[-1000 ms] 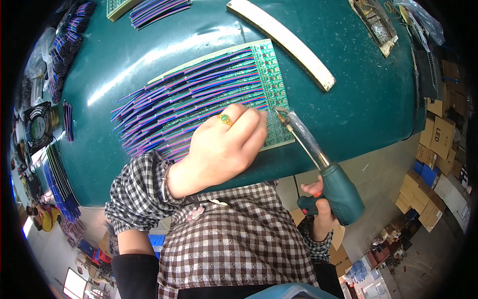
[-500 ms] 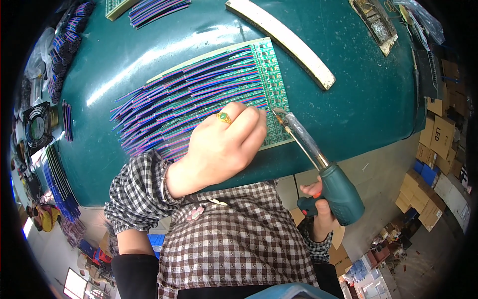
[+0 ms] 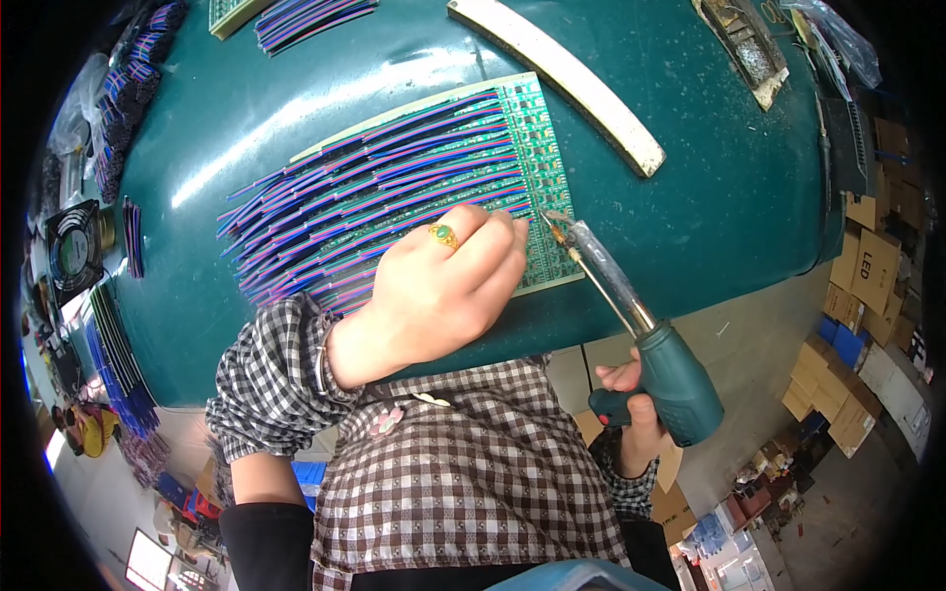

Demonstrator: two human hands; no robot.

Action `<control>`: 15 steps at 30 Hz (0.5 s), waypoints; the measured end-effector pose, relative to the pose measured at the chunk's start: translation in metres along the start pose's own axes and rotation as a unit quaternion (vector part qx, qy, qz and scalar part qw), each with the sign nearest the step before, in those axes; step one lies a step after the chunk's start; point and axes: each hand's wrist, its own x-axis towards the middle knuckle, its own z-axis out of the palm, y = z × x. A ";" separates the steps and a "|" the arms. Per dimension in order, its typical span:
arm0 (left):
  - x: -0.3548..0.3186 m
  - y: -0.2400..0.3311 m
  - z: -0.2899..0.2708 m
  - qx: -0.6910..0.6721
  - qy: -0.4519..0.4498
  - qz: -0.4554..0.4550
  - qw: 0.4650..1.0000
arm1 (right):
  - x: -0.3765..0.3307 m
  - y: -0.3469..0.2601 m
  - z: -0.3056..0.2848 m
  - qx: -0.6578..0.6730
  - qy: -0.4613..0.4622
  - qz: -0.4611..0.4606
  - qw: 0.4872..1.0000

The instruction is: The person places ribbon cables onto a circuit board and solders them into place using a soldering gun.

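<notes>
My left hand (image 3: 434,286), with a green-stoned ring, is closed in a pinch over a green circuit board panel (image 3: 547,177). Its fingertips hold a thin multicoloured wire strip at the board's right part, the grip itself being partly hidden. Rows of blue, red and black wire strips (image 3: 394,182) run leftward from the board, fanning out past its left side. In my right hand (image 3: 641,433) is a dark green soldering gun (image 3: 682,384), gripped by its handle below the table edge. Its long metal tip slants up to the board, just right of my left fingertips.
A long pale bar (image 3: 562,84) lies beyond the board. At the far right sits a worn metal tray (image 3: 744,49). More wire bundles (image 3: 310,22) lie at the back, and a black fan (image 3: 75,251) stands at the left. Cardboard boxes (image 3: 872,271) are stacked right of the table.
The soldering gun has shifted very slightly to the right, its tip staying close to the board. My left hand has hardly moved.
</notes>
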 end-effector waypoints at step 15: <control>0.000 0.005 0.005 0.014 0.021 -0.025 0.999 | 0.000 0.002 0.000 0.010 -0.015 -0.015 1.000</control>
